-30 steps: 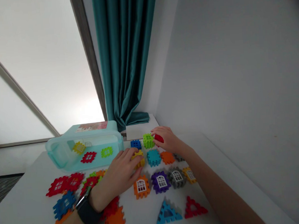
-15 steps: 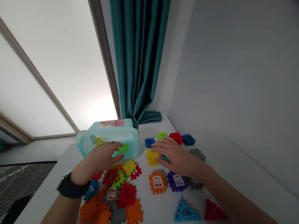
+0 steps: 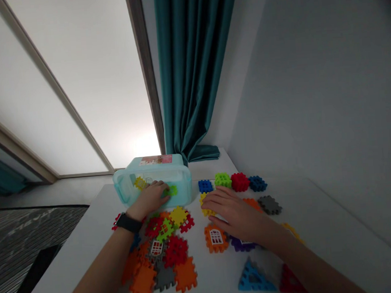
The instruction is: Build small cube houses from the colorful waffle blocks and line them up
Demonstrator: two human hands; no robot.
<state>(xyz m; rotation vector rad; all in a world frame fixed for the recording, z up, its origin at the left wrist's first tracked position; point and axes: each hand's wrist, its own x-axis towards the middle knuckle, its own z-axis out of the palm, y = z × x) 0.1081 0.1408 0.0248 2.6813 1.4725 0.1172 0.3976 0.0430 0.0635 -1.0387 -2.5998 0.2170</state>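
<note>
With right hand (image 3: 235, 213) loosely open over yellow block (image 3: 207, 212) and left hand (image 3: 152, 197) at tub (image 3: 186, 192), cannot tell if gripping green piece (image 3: 173, 190); could nudge yellow block askew by sweeping low.

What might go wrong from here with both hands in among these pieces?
The left hand reaches into the box, which lies on its side, so a bump on its rim might shift it.

The right hand is right at the yellow block; its fingers might knock the block out of place.

The right forearm passes close to the red triangle and could brush it aside.
</note>
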